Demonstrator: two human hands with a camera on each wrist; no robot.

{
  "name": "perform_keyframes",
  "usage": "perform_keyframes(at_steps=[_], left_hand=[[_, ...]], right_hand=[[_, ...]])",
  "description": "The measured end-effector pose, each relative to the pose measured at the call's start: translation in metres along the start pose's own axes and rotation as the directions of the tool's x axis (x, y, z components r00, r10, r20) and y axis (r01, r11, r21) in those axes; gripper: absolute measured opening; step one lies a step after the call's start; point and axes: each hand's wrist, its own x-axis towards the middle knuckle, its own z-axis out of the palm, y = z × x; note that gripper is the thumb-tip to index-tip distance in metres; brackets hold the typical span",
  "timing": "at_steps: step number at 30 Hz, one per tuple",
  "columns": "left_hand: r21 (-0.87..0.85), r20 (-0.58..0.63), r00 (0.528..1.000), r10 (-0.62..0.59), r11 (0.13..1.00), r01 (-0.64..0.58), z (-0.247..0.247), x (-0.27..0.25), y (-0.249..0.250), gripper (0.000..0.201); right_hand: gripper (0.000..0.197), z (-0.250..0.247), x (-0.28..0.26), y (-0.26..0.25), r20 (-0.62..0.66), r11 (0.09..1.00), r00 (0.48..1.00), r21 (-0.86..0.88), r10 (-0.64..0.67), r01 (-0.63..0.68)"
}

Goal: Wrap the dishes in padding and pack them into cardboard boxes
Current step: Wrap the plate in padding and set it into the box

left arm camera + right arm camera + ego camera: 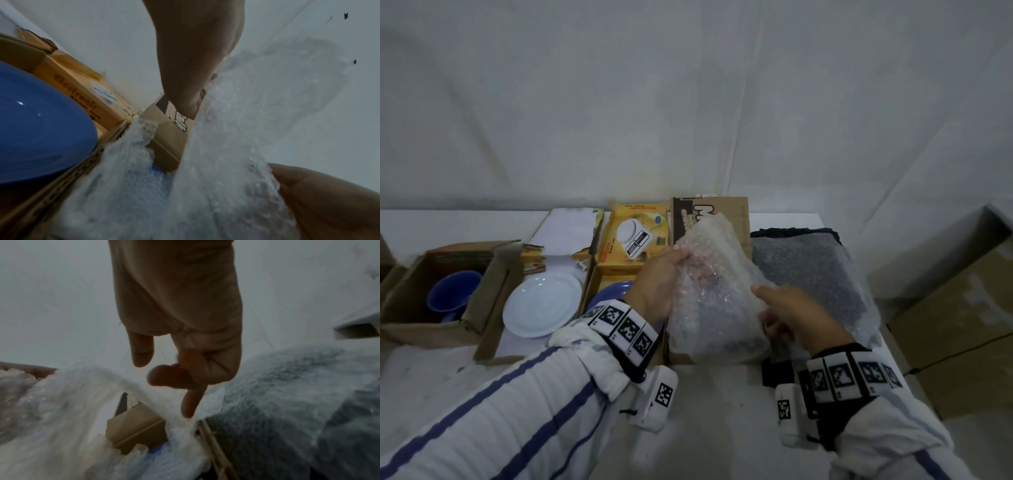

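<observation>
Left hand (659, 281) fingers pinch the clear bubble-wrap bundle (717, 294) over the brown cardboard box (722, 209); right hand (796, 317) fingers loosely spread; lower it level, edges tucked.

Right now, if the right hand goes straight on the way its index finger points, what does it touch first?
Most likely the bubble wrap sheet: in the right wrist view the right hand's index finger points down at its edge, nearly touching. The brown cardboard box lies below; depth is unclear.

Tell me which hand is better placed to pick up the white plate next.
Left. The left hand is nearer the white plate, though it grips the bubble wrap bundle. The right hand lies beyond the bundle, on the far side from the plate.
</observation>
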Motion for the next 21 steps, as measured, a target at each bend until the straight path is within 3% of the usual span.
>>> perform_keyframes(at_steps=[6,10,12,14,16,18,21], left_hand=[[-0.067,-0.057,0.993,0.101,0.992,-0.104,-0.011,-0.007,0.012,0.023],[-0.025,-0.110,0.982,0.151,0.988,-0.155,-0.022,-0.006,0.017,0.018],[0.011,-0.112,0.979,0.169,0.986,-0.169,-0.028,-0.006,0.019,0.013],[0.106,-0.121,0.967,0.222,0.972,-0.210,-0.034,-0.006,0.022,0.022],[0.278,-0.126,0.951,0.282,0.930,-0.239,-0.040,-0.007,0.026,0.016],[0.371,-0.104,0.944,0.312,0.893,-0.255,-0.042,-0.009,0.031,0.011],[0.292,-0.091,0.935,0.342,0.907,-0.303,-0.041,-0.011,0.037,0.012]], right_hand=[[0.050,0.013,-0.007,0.000,0.107,0.993,0.989,0.041,0.107,-0.111],[0.016,0.016,-0.007,-0.002,0.192,0.964,0.980,0.244,0.055,-0.102],[0.015,0.013,-0.007,-0.010,0.164,0.937,0.986,0.350,-0.036,-0.024],[0.019,0.009,-0.012,-0.021,0.030,0.925,0.992,0.365,-0.122,0.102],[0.017,0.005,-0.018,-0.034,-0.104,0.901,0.971,0.363,-0.216,0.239],[0.020,0.002,-0.023,-0.044,-0.207,0.847,0.914,0.349,-0.348,0.401],[0.017,-0.001,-0.029,-0.054,-0.310,0.737,0.800,0.317,-0.514,0.596]])
